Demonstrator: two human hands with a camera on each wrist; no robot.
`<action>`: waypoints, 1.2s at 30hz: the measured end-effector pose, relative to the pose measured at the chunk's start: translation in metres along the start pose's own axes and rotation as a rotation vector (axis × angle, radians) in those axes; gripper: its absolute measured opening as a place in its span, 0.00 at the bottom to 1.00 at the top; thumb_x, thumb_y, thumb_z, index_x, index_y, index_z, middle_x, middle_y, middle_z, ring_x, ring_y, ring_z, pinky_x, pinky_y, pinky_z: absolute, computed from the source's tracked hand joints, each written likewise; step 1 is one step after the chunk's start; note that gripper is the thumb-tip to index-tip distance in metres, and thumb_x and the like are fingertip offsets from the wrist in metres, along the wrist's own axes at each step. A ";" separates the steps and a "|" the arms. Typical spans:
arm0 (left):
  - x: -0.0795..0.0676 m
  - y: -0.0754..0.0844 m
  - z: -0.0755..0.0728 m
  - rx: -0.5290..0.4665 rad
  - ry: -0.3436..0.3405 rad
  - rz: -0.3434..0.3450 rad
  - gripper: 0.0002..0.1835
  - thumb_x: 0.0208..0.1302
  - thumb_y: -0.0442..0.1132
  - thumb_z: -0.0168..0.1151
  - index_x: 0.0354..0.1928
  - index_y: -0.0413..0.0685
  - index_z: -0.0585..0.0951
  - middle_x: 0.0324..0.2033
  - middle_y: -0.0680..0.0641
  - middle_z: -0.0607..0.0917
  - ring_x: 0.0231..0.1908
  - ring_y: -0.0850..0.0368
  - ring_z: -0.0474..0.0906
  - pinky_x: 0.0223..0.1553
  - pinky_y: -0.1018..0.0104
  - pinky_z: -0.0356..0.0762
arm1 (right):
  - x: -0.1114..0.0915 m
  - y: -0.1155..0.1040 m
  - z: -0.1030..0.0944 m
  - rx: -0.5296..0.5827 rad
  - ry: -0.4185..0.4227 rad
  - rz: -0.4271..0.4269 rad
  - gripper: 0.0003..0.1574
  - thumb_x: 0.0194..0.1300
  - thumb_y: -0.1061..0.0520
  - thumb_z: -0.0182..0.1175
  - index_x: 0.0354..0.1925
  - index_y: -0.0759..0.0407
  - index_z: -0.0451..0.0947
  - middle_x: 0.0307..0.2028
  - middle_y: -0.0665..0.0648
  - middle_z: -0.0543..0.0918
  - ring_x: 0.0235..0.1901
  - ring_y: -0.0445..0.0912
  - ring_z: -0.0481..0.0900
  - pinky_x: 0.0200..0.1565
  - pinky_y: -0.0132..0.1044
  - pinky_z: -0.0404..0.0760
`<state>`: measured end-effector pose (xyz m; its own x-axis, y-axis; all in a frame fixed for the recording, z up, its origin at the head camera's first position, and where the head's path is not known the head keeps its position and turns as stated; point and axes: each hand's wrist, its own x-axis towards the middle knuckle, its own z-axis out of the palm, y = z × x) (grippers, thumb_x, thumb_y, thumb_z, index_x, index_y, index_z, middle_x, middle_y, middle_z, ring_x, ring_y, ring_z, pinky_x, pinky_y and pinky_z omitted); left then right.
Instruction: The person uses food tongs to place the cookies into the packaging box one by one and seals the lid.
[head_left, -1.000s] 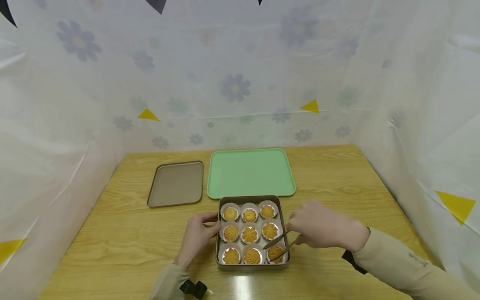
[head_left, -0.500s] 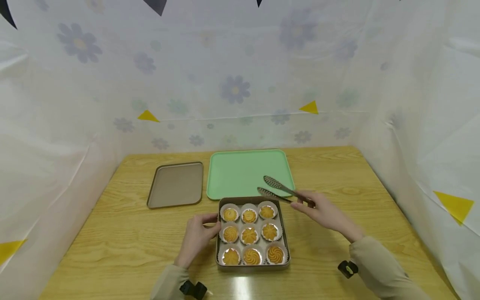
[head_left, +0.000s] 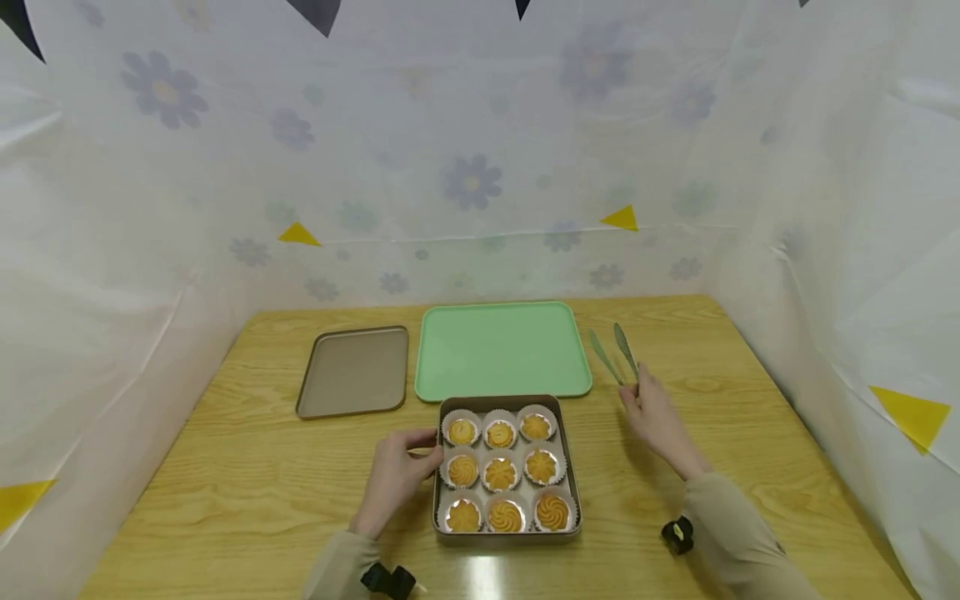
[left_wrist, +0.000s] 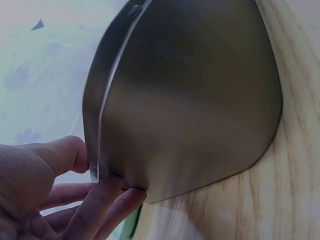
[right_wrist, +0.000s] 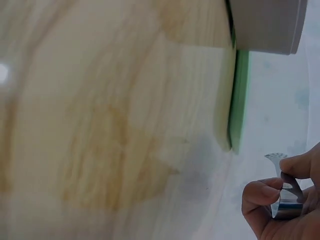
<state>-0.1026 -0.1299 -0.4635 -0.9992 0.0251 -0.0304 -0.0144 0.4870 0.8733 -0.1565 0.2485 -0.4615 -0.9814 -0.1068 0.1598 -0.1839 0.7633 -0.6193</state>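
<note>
A square metal baking tin [head_left: 572, 475] stands at the table's front middle. It holds several piped cookies [head_left: 499, 473] in white pleated paper cups, in rows of three. My left hand [head_left: 393, 477] holds the tin's left side; in the left wrist view its thumb is at the rim and fingertips touch the outer wall [left_wrist: 190, 100]. To the right of the tin, above the table, my right hand [head_left: 657, 421] grips metal tongs [head_left: 627, 350]. Their two arms spread apart, pointing away, with nothing between them. In the right wrist view the tongs [right_wrist: 287, 200] are partly hidden by the fingers.
Behind the tin lies a green tray [head_left: 502, 350]. A flat brown square tray [head_left: 356, 371], perhaps a lid, is at its left. The wooden table [head_left: 300, 483] ends at a flowered white sheet [head_left: 472, 208] along the back and sides.
My right hand has lifted the tongs from the front-right cookie, swung over the green tray's edge, then moved right. The cookies stay in their cups, and my left hand keeps its place.
</note>
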 end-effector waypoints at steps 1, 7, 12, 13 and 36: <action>0.000 0.000 0.000 0.000 -0.001 -0.001 0.17 0.59 0.32 0.66 0.51 0.34 0.85 0.44 0.35 0.90 0.33 0.54 0.88 0.30 0.73 0.84 | 0.000 0.002 0.000 -0.014 -0.008 0.010 0.37 0.76 0.64 0.47 0.68 0.90 0.46 0.40 0.75 0.76 0.32 0.54 0.77 0.33 0.41 0.79; -0.001 0.000 0.000 0.001 0.000 -0.005 0.17 0.59 0.32 0.66 0.51 0.34 0.85 0.44 0.35 0.90 0.33 0.54 0.88 0.30 0.73 0.84 | 0.001 0.010 0.001 -0.072 -0.053 0.065 0.36 0.77 0.63 0.44 0.67 0.92 0.45 0.45 0.82 0.72 0.37 0.60 0.76 0.38 0.53 0.79; -0.001 -0.001 0.001 0.009 -0.001 -0.007 0.17 0.59 0.32 0.65 0.51 0.35 0.85 0.43 0.35 0.90 0.33 0.54 0.89 0.30 0.72 0.85 | 0.003 0.017 0.001 -0.089 -0.073 0.071 0.35 0.77 0.64 0.43 0.66 0.92 0.45 0.42 0.81 0.73 0.32 0.57 0.75 0.31 0.46 0.77; -0.001 -0.001 0.001 0.011 0.000 -0.008 0.17 0.59 0.33 0.65 0.51 0.35 0.85 0.43 0.35 0.90 0.33 0.54 0.88 0.30 0.72 0.84 | 0.004 0.018 0.000 -0.087 -0.082 0.075 0.35 0.78 0.64 0.43 0.66 0.92 0.45 0.42 0.81 0.72 0.32 0.56 0.75 0.30 0.44 0.77; -0.001 0.000 0.000 0.015 0.000 -0.004 0.17 0.59 0.33 0.66 0.51 0.36 0.86 0.44 0.36 0.90 0.32 0.55 0.88 0.29 0.73 0.83 | 0.007 0.021 -0.003 -0.134 -0.167 0.139 0.24 0.77 0.61 0.44 0.53 0.86 0.63 0.32 0.68 0.74 0.27 0.51 0.71 0.26 0.40 0.71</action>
<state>-0.1020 -0.1296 -0.4636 -0.9992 0.0226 -0.0339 -0.0180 0.5004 0.8656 -0.1667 0.2659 -0.4706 -0.9943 -0.0905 -0.0558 -0.0487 0.8543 -0.5175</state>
